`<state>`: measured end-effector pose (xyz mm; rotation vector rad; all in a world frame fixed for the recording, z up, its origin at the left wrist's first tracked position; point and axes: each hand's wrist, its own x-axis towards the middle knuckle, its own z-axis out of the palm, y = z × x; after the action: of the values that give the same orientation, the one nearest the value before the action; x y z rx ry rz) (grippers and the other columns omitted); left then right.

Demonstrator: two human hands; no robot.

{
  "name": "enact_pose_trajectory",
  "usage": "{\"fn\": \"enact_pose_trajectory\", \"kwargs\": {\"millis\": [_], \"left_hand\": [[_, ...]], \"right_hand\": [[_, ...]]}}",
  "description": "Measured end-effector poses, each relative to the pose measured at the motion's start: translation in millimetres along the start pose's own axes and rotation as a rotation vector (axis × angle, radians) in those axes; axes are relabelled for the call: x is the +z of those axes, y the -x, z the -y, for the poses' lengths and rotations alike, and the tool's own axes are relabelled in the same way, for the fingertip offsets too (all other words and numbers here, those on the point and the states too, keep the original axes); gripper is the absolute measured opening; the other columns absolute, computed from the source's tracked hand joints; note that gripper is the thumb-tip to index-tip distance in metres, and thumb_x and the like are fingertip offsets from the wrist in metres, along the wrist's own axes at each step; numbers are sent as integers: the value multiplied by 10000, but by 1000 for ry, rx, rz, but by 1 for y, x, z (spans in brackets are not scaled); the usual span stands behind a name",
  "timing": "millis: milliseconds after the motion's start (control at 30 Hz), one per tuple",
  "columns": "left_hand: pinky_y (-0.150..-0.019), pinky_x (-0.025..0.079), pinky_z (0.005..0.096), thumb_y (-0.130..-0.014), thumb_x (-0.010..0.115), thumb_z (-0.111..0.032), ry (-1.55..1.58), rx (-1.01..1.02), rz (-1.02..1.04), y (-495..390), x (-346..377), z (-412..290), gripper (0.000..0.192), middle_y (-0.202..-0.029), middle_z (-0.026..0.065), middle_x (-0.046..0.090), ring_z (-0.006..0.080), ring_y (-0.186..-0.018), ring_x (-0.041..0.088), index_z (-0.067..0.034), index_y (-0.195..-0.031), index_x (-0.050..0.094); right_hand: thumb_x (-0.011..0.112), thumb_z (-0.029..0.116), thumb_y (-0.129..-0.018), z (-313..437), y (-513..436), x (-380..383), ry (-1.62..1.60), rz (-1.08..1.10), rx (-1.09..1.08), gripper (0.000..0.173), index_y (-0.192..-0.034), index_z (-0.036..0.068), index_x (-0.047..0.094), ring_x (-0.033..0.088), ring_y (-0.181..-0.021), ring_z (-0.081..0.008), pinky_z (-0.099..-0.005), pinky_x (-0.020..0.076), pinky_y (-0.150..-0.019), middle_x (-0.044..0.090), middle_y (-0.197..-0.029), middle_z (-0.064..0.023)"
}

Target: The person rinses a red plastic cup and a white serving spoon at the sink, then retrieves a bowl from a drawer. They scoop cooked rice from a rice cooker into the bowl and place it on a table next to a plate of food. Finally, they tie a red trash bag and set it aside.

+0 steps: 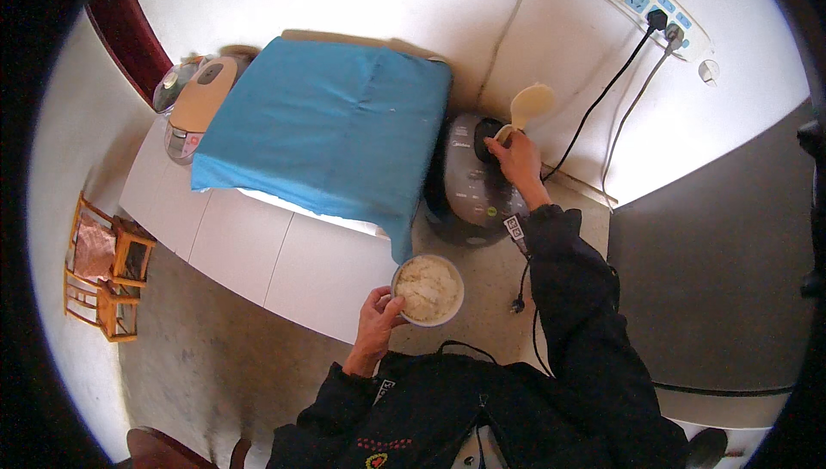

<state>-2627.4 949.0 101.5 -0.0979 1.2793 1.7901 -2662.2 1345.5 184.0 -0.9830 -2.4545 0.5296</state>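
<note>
My left hand [376, 326] holds a bowl [432, 325] by its left side, thumb at the rim. Cooked white rice [426, 289] fills it nearly to the brim. Farther off, my right hand [520, 160] grips the handle of a pale rice paddle [530, 105], whose broad head points up toward the wall. That hand is over the closed lid of a dark Midea rice cooker [474, 188], close to the black vent part. Whether its fingers touch the lid cannot be told.
A blue cloth [329, 127] drapes a boxy shape on the white-tiled counter [316, 256]. A second rice cooker [204, 98] stands left. Black and grey cords run from a wall power strip [652, 7]. A dark grey appliance [710, 262] is at right, wooden chairs [106, 301] far left.
</note>
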Motion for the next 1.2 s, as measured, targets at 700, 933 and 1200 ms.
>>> {"fn": "enact_pose_trajectory", "kwargs": {"millis": [700,933,1200], "left_hand": [[-804,582,385,-905,667,-208,-16,-10,5,-2,2,-3,497,-1157,180,597,247,-976,650,35,-1265,424],[-808,583,381,-904,668,-208,-6,5,31,0,3,-4,508,-1169,187,594,254,-983,650,36,-1271,417],[-799,581,372,-907,662,-205,-8,-5,3,0,4,-3,496,-1158,188,601,255,-970,656,35,-1269,423]], "right_hand": [[699,470,-817,-2,3,-6,-84,25,11,448,-929,37,682,667,-792,-355,-422,505,-717,688,-839,-175],[701,464,-829,-2,4,-6,-97,8,-7,436,-914,36,684,674,-783,-340,-430,504,-694,693,-801,-153],[721,450,-816,-9,-1,0,-38,2,1,433,-948,40,678,682,-807,-324,-421,509,-700,700,-850,-166]]}}
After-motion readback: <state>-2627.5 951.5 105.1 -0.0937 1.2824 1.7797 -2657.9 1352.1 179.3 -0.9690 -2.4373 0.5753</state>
